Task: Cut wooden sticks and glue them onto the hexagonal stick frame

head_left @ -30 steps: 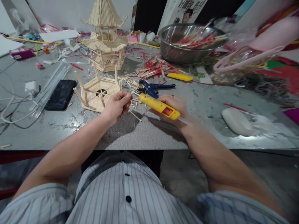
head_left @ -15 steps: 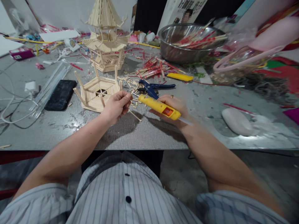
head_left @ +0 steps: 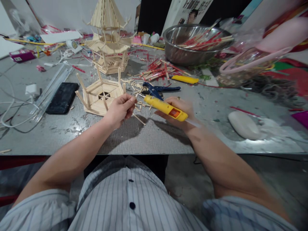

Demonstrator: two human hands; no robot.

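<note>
My right hand (head_left: 179, 110) is wrapped around a yellow hot glue gun (head_left: 166, 107), a clear glue stick poking from its back end. The gun's nozzle points left, close to my left hand (head_left: 121, 109). Thumb and fingers of the left hand are pinched on a short wooden stick (head_left: 137, 95), of which only the pale tip shows. Just behind that hand sits a hexagonal base of wooden sticks (head_left: 93, 107) with upright posts at its corners, partly hidden by the hand. Beyond it stands a tiered stick pagoda (head_left: 107, 41).
Blue cutting pliers (head_left: 154, 91), a yellow utility knife (head_left: 185, 79) and cut stick pieces lie beyond the glue gun. A steel bowl (head_left: 173, 51) holds red-wrapped chopsticks. At left are a black phone (head_left: 62, 98) and a white charger (head_left: 32, 90); a white computer mouse (head_left: 243, 125) is at right.
The glue gun has drawn back slightly to the right, away from my left hand. A pale stick tip now shows at the left fingertips, which have hardly moved.
</note>
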